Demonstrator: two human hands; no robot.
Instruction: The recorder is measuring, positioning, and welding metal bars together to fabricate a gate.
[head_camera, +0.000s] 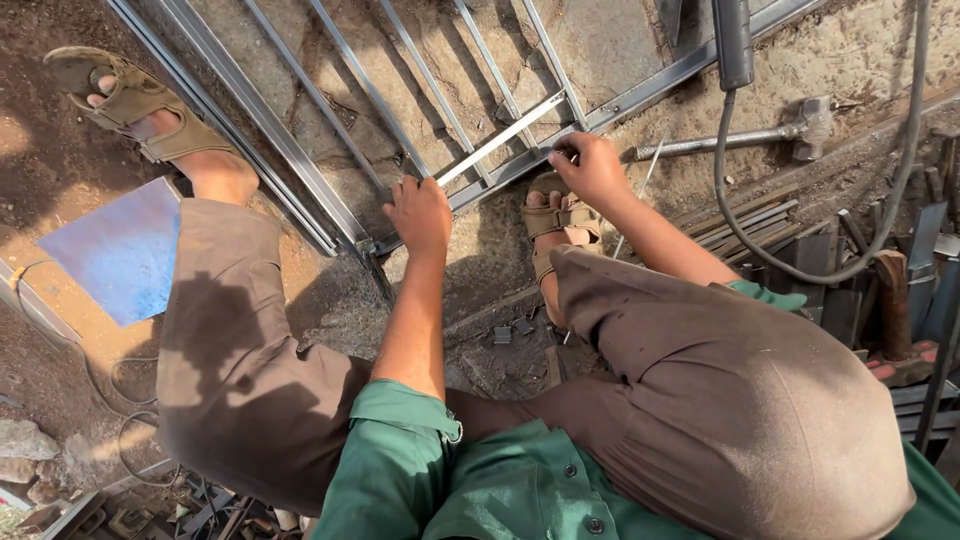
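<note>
Two bare hands at work on a metal gate frame (300, 150) lying flat on the dirt ground (840, 60), upper middle of the frame. Left hand (420, 215): fingers curled narrow over the near end of a bright loose flat bar (500, 138), thumb side pressing where the bar meets the frame's lower rail; whether they fully clasp the bar cannot be told. Right hand (590, 168): fingers pinched tight on something small at the lower rail, just right of the bar's far end; the item itself is hidden by the fingertips. Flat bar: slanted across the frame's thin upright rods, both ends near the hands. Right foot in a tan sandal (552, 222), just below the right hand, beside the rail. Left foot in a matching sandal (125, 100), upper left, beside the frame's outer edge. Brown trousers and green shirt sleeves fill the lower frame. Blue-grey metal sheet (120, 250), left, on the ground. Hammer (740, 135) with a metal handle, upper right, lying on the ground well apart from the hands. Black cable (760, 240) looping down from a dark handle (733, 40) at the top edge. Stacked metal strips (760, 225) and scrap offcuts (510, 330), right and lower centre.
</note>
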